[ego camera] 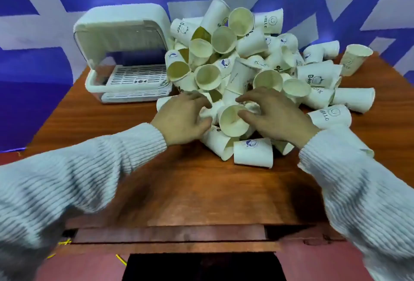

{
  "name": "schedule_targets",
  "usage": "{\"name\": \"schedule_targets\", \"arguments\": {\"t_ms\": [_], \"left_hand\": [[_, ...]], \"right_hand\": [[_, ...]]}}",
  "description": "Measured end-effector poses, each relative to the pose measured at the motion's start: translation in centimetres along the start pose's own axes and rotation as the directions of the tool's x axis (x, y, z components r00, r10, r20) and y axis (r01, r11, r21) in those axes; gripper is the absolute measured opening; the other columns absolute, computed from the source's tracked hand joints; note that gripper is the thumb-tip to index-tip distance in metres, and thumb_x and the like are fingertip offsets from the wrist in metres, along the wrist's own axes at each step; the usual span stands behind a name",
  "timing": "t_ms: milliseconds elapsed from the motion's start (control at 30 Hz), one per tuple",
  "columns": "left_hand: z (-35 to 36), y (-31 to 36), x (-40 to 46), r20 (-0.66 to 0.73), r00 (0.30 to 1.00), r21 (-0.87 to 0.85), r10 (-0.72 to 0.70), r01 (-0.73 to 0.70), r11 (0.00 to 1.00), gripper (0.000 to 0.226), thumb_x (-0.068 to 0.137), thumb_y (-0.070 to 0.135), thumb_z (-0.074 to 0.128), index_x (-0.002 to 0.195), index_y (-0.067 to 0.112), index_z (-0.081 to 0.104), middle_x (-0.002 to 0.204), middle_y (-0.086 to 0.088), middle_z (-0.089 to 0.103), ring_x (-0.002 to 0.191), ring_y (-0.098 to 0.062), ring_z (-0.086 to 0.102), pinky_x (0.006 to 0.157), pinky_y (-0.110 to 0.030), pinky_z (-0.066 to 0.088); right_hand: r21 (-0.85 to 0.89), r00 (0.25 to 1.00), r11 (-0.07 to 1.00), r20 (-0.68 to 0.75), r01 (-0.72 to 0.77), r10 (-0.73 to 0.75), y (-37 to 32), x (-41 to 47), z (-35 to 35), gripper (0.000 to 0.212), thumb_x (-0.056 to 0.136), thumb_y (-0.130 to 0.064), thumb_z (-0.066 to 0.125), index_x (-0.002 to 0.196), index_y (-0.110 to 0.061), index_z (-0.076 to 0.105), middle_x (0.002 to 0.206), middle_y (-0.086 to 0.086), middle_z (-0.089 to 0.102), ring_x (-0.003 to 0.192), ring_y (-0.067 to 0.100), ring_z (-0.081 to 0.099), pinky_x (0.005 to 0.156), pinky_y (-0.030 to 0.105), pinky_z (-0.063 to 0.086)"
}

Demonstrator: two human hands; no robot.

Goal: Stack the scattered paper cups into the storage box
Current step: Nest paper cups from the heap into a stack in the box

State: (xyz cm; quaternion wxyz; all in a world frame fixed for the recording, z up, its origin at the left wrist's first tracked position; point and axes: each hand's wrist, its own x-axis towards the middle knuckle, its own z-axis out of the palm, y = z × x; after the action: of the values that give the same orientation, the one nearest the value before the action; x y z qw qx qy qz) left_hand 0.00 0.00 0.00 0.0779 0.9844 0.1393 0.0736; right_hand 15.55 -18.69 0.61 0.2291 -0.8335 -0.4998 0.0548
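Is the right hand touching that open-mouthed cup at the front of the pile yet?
Touching. The head view shows the right hand with its thumb lying across the rim of the open-mouthed cup and its fingers curled over the cup's far side.

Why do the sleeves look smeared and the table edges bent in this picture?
Head view: the sleeves near the lens are motion-blurred, while the cup pile and storage box stay fairly sharp. The wide-angle lens bows the table edges outward. Soft shadows lie under both hands, left hand and right hand.
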Motion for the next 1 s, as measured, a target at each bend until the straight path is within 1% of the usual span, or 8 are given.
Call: {"name": "schedule_targets", "arguments": {"t_ms": [100,267,400,500,633,800,900,1000], "left_hand": [[2.2,-1.9,0.5,-0.088,0.996,-0.026,0.007,-0.010,1.000,0.057,0.085,0.052,0.047,0.127,0.019,0.065,0.128,-0.007,0.064,0.119,-0.029,0.057,0.095,-0.046,0.050],[5.1,-3.4,-0.9,-0.173,0.983,-0.071,-0.063,0.051,0.996,0.054,0.088,0.051,0.052,0.130,0.020,0.063,0.128,-0.007,0.062,0.121,-0.027,0.055,0.097,-0.045,0.048],[5.3,-3.7,-3.5,-0.132,0.988,-0.128,-0.078,0.061,0.990,0.063,0.081,0.055,0.049,0.133,0.023,0.059,0.132,-0.006,0.059,0.121,-0.027,0.057,0.098,-0.046,0.049],[5.1,-3.9,-4.6,-0.143,0.987,-0.099,-0.075,0.061,0.993,0.060,0.088,0.047,0.056,0.142,0.022,0.052,0.143,-0.007,0.053,0.129,-0.027,0.052,0.100,-0.044,0.048],[4.7,-4.2,-4.8,-0.086,0.988,-0.086,-0.128,0.120,0.989,0.062,0.089,0.037,0.058,0.148,0.023,0.045,0.148,-0.007,0.046,0.130,-0.028,0.051,0.100,-0.044,0.048],[5.3,-4.3,-5.1,-0.033,0.989,-0.116,-0.142,0.137,0.984,0.058,0.087,0.030,0.057,0.144,0.024,0.046,0.142,-0.007,0.048,0.126,-0.030,0.052,0.100,-0.045,0.049],[5.7,-4.7,-5.6,-0.133,0.991,-0.117,-0.013,-0.002,0.993,0.065,0.087,0.021,0.058,0.150,0.025,0.042,0.153,-0.006,0.044,0.139,-0.029,0.042,0.110,-0.048,0.042],[6.1,-5.0,-6.7,-0.127,0.948,-0.038,0.293,-0.300,0.953,0.077,0.075,0.015,0.056,0.150,0.028,0.045,0.158,0.002,0.041,0.150,-0.023,0.025,0.121,-0.046,0.026]], "right_hand": [[-0.073,0.995,0.995,-0.072,0.060,-0.066,1.0,0.1,1.7,0.042,0.097,-0.042,0.063,0.136,-0.025,0.064,0.133,0.000,0.063,0.127,0.022,0.053,0.098,0.037,0.042],[-0.114,0.977,0.991,-0.193,0.067,-0.088,0.5,-0.7,4.3,0.041,0.095,-0.040,0.063,0.133,-0.025,0.065,0.129,0.001,0.066,0.124,0.023,0.056,0.099,0.041,0.045],[-0.055,0.961,0.998,-0.276,-0.009,-0.006,-1.3,-1.8,5.5,0.040,0.092,-0.043,0.059,0.129,-0.030,0.066,0.126,-0.006,0.070,0.117,0.016,0.063,0.098,0.042,0.051],[-0.050,0.944,0.995,-0.323,-0.091,0.070,-2.2,-2.4,6.0,0.034,0.092,-0.045,0.058,0.122,-0.034,0.069,0.118,-0.012,0.072,0.111,0.013,0.066,0.096,0.043,0.053],[-0.148,0.928,0.979,-0.365,-0.139,0.077,-3.5,-2.8,5.9,0.025,0.097,-0.039,0.056,0.115,-0.032,0.072,0.114,-0.012,0.073,0.104,0.018,0.067,0.087,0.040,0.054],[-0.239,0.941,0.955,-0.325,-0.173,0.089,-4.3,-2.9,6.4,0.025,0.099,-0.039,0.057,0.117,-0.028,0.071,0.119,-0.005,0.070,0.108,0.025,0.065,0.086,0.044,0.054],[-0.287,0.940,0.940,-0.331,-0.183,0.081,-4.4,-2.9,6.6,0.023,0.100,-0.039,0.056,0.114,-0.028,0.071,0.116,-0.004,0.069,0.105,0.026,0.065,0.084,0.044,0.054],[-0.335,0.938,0.926,-0.344,-0.173,0.051,-4.1,-2.9,6.3,0.021,0.100,-0.037,0.056,0.111,-0.027,0.071,0.114,-0.004,0.068,0.104,0.025,0.064,0.082,0.041,0.052]]}}
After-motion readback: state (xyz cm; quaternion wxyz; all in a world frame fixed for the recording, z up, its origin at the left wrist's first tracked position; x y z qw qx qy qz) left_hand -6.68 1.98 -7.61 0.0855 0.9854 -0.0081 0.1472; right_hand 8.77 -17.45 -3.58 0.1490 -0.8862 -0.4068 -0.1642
